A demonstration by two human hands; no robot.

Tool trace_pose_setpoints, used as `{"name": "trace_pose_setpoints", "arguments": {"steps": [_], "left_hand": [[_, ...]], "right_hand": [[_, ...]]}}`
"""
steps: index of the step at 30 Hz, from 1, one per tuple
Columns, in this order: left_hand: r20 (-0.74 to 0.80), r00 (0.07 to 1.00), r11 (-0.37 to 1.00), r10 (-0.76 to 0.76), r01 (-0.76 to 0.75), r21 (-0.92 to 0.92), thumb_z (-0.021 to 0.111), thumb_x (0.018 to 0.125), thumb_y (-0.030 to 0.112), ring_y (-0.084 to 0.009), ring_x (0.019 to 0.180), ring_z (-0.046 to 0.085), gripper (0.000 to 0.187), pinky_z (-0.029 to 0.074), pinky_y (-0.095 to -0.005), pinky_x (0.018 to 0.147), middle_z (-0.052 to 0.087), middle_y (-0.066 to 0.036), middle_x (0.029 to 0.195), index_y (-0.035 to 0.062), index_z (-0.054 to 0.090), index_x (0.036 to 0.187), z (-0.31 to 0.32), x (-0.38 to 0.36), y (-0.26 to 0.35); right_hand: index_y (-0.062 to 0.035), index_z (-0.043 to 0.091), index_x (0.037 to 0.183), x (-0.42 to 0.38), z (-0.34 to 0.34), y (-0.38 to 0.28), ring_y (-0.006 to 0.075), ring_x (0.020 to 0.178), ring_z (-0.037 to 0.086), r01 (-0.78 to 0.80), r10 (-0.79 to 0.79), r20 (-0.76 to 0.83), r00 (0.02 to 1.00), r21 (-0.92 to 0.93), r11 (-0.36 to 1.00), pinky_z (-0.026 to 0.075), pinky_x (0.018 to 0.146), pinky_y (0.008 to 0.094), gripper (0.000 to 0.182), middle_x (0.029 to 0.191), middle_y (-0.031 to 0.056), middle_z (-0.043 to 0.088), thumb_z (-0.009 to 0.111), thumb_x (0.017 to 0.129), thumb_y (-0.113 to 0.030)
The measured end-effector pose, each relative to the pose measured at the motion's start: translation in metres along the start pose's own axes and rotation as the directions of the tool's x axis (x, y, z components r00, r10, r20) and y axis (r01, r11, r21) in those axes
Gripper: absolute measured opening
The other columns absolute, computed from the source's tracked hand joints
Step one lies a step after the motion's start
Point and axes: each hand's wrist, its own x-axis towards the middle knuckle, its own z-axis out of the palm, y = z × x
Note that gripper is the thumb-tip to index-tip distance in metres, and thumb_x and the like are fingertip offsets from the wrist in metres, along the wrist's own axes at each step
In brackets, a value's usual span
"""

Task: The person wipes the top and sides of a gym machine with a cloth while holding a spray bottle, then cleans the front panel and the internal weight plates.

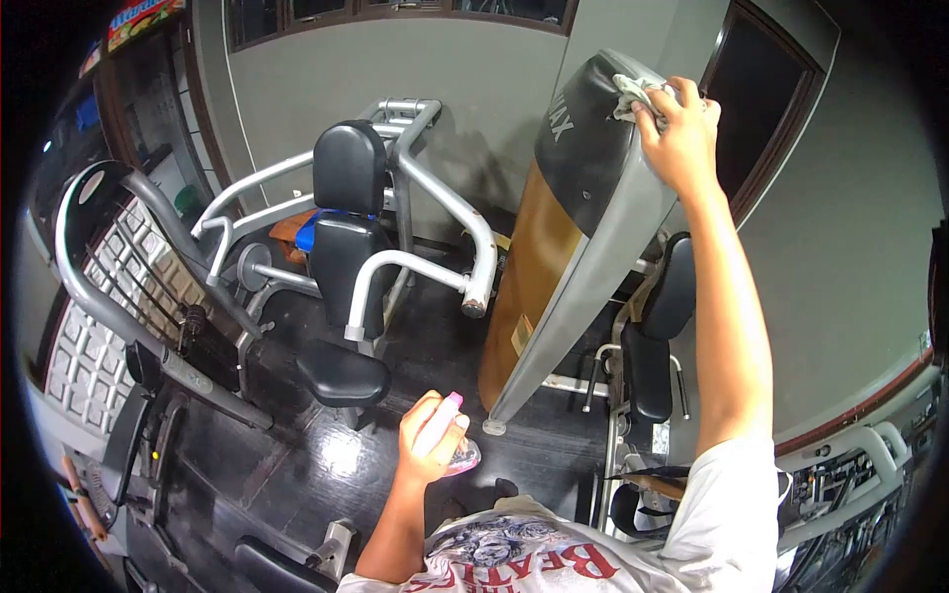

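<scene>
My right hand [684, 136] is raised high, its fingers closed on a pale crumpled cloth [633, 94]. The cloth lies against the top edge of a tall machine cover [593, 148], black above and gold-brown below with a grey frame. Low in front of my body, my left hand [427, 440] grips a spray bottle [463, 459] with a pink and white head and a clear lower part. Fingers and palm hide much of the bottle, which is held apart from the machines.
Left of the cover stands a grey exercise machine with a black backrest [348, 168] and black seat [344, 376]. Its grey arm [478, 267] juts toward the cover. Behind the cover is another padded machine [664, 296]. A dark doorway [766, 99] opens at the back right.
</scene>
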Motion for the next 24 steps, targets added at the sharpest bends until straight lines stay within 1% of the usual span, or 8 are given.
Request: {"name": "trace_pose_setpoints", "arguments": {"steps": [8, 12, 13, 15, 18, 20, 22, 24], "left_hand": [[-0.034, 0.999, 0.997, -0.022, 0.025, 0.075, 0.06, 0.094, -0.001, -0.0165, 0.053, 0.064, 0.008, 0.053, -0.0303, 0.052, 0.053, -0.009, 0.08, -0.0097, 0.06, 0.095, -0.017, -0.001, -0.016], [-0.088, 0.993, 0.996, -0.076, 0.071, -0.059, 0.068, 0.087, -0.007, -0.0159, 0.056, 0.056, 0.017, 0.047, -0.0314, 0.049, 0.055, -0.011, 0.079, -0.0099, 0.065, 0.103, -0.018, 0.002, -0.015], [-0.075, 0.997, 0.998, 0.029, -0.025, 0.062, 0.067, 0.086, -0.009, -0.0183, 0.057, 0.054, 0.015, 0.045, -0.034, 0.048, 0.054, -0.012, 0.077, -0.01, 0.065, 0.101, -0.019, 0.004, -0.021], [-0.022, 0.997, 0.992, 0.078, -0.075, 0.105, 0.062, 0.09, -0.006, -0.0169, 0.054, 0.059, 0.01, 0.05, -0.0318, 0.049, 0.054, -0.011, 0.079, -0.0107, 0.062, 0.099, -0.021, 0.002, -0.025], [0.072, 0.965, 0.925, 0.251, -0.261, 0.276, 0.06, 0.091, -0.007, -0.0161, 0.052, 0.061, 0.01, 0.052, -0.0312, 0.049, 0.054, -0.011, 0.08, -0.0123, 0.061, 0.1, -0.031, 0.0, -0.032], [0.082, 0.951, 0.899, 0.298, -0.308, 0.312, 0.061, 0.09, -0.009, -0.0164, 0.051, 0.058, 0.015, 0.051, -0.0316, 0.047, 0.054, -0.012, 0.08, -0.0135, 0.061, 0.104, -0.038, -0.001, -0.026], [-0.051, 0.999, 0.99, -0.011, 0.018, 0.138, 0.061, 0.09, -0.008, -0.0171, 0.05, 0.058, 0.012, 0.051, -0.0307, 0.048, 0.054, -0.012, 0.079, -0.0124, 0.061, 0.102, -0.042, -0.009, -0.011], [-0.122, 0.979, 0.986, -0.164, 0.166, 0.007, 0.061, 0.091, -0.007, -0.0174, 0.051, 0.059, 0.01, 0.05, -0.0303, 0.05, 0.054, -0.012, 0.077, -0.0119, 0.061, 0.099, -0.047, -0.014, -0.019]], "right_hand": [[-0.0184, 0.076, 0.116, -0.086, -0.016, -0.019, 0.0362, 0.107, 0.054, 0.142, -0.138, -0.067, 0.988, 0.06, 0.988, 0.045, 0.093, 0.0453, 0.04, 0.123, 0.0133, 0.06, 0.08, 0.078, -0.008], [-0.0176, 0.078, 0.109, -0.195, 0.006, -0.038, 0.0398, 0.096, 0.054, 0.221, -0.226, 0.2, 0.953, 0.047, 0.974, 0.051, 0.077, 0.0459, 0.035, 0.122, 0.0121, 0.059, 0.071, 0.076, -0.007], [-0.0162, 0.077, 0.103, -0.237, 0.02, -0.046, 0.0392, 0.091, 0.056, 0.224, -0.24, 0.287, 0.927, 0.091, 0.97, 0.051, 0.074, 0.0471, 0.027, 0.119, 0.0121, 0.06, 0.069, 0.079, -0.01], [-0.0143, 0.074, 0.094, -0.34, 0.047, -0.055, 0.0376, 0.096, 0.059, 0.256, -0.342, 0.498, 0.797, 0.233, 0.938, 0.052, 0.076, 0.0504, 0.014, 0.123, 0.0105, 0.06, 0.065, 0.084, -0.013], [-0.0176, 0.076, 0.111, -0.497, 0.066, -0.066, 0.0409, 0.118, 0.052, 0.234, -0.258, 0.775, 0.577, 0.146, 0.961, 0.054, 0.09, 0.0475, 0.031, 0.132, 0.0099, 0.056, 0.067, 0.083, -0.01], [-0.0194, 0.077, 0.117, -0.508, 0.05, -0.08, 0.0442, 0.12, 0.051, -0.079, -0.021, 0.952, 0.305, 0.047, 0.996, 0.054, 0.096, 0.0475, 0.038, 0.134, 0.0119, 0.056, 0.067, 0.082, -0.008], [-0.0196, 0.077, 0.117, -0.479, 0.042, -0.093, 0.0444, 0.118, 0.051, -0.118, -0.09, 0.905, 0.416, 0.152, 0.981, 0.054, 0.096, 0.0481, 0.039, 0.134, 0.0131, 0.055, 0.068, 0.081, -0.007], [-0.0209, 0.076, 0.116, -0.431, 0.023, -0.097, 0.0445, 0.114, 0.052, -0.066, -0.167, 0.81, 0.562, 0.245, 0.967, 0.055, 0.094, 0.0483, 0.038, 0.131, 0.0163, 0.056, 0.067, 0.081, -0.007]]}}
